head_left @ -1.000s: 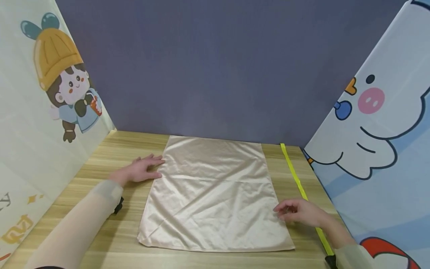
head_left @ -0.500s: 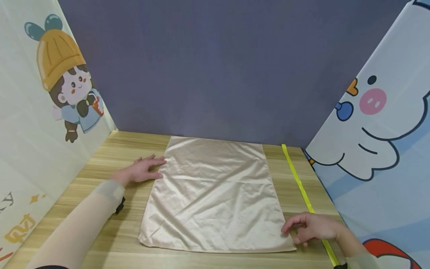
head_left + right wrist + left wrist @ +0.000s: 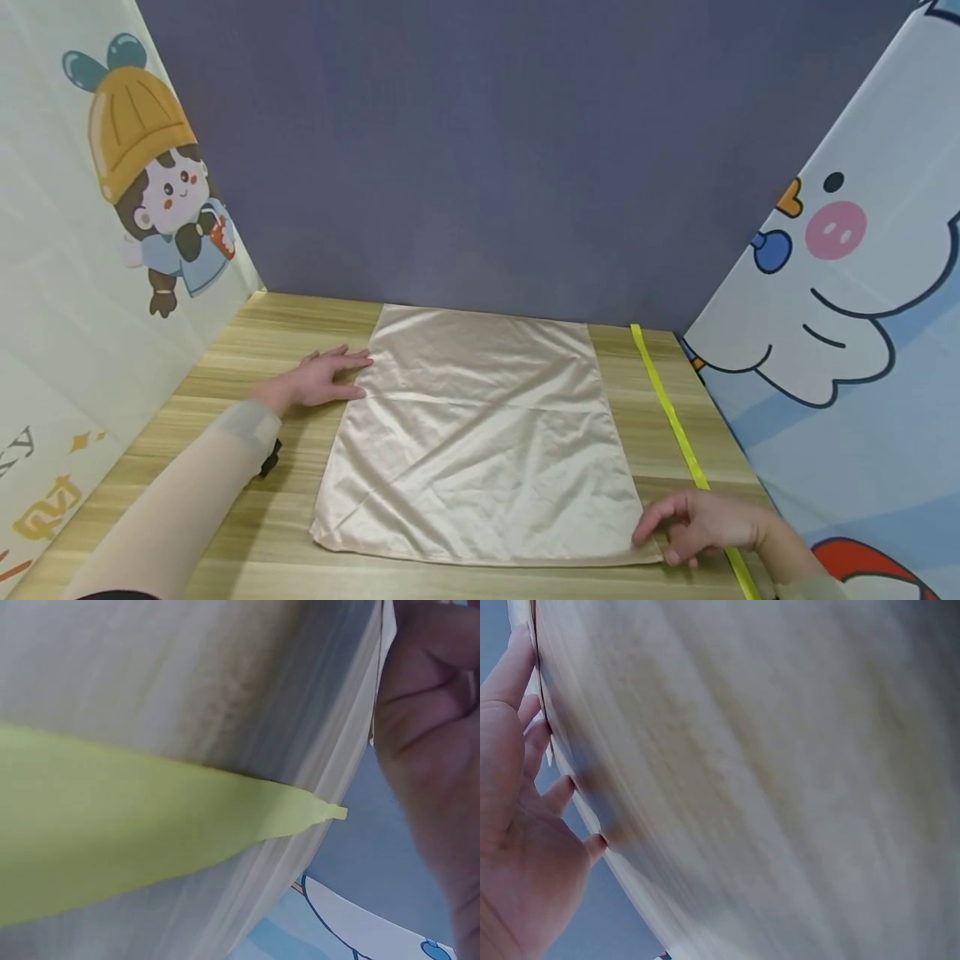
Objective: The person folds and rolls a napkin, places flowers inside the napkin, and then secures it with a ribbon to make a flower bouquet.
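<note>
A pale pink satin cloth (image 3: 480, 442) lies spread out on the wood-grain table (image 3: 247, 358), with a crease across its middle and slanting wrinkles. My left hand (image 3: 321, 380) rests at the cloth's left edge, fingers extended and spread, fingertips right at the border. The left wrist view shows this hand (image 3: 536, 832) palm-side, fingertips along the surface. At the near right corner of the cloth is my right hand (image 3: 705, 527), fingers loosely bent; the index fingertip overlaps the cloth and the thumb is beside the corner. In the right wrist view the hand (image 3: 427, 735) shows only partly.
A yellow strip (image 3: 671, 417) runs along the table's right side, passing beneath my right forearm. A dark grey panel (image 3: 465, 150) stands behind the table. Printed cartoon panels flank it on the left (image 3: 60, 217) and right (image 3: 885, 350).
My right hand has moved toward me along the cloth's right edge, down to the near corner. The left hand stays at the left edge, and the cloth lies as before.
</note>
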